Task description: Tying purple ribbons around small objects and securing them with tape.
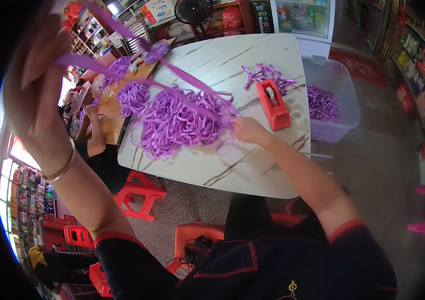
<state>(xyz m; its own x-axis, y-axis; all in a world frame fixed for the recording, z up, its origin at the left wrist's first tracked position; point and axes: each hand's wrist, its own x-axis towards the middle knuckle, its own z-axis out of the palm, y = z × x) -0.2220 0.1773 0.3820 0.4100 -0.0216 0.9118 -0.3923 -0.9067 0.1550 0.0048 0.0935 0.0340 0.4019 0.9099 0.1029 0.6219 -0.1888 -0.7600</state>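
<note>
My left hand (pixel 37 95), with a bangle at its wrist, is raised high at the upper left and blurred by motion. A purple ribbon (pixel 172 67) stretches in two strands from it down to the table. My right hand (pixel 250 131) is closed on the ribbon at the right side of a big tangled heap of purple ribbon (pixel 172 122). The fingertips of the right hand are partly hidden among the strands.
The marble-patterned table (pixel 217 55) also bears a red tape dispenser (pixel 275 107), tape rolls (pixel 297 118) and small purple ribbon pieces (pixel 267 75). A clear plastic bin (pixel 345 82) holding more pieces adjoins it. Another person's arm (pixel 96 132) is at the wooden table. Red stools (pixel 142 195) stand below.
</note>
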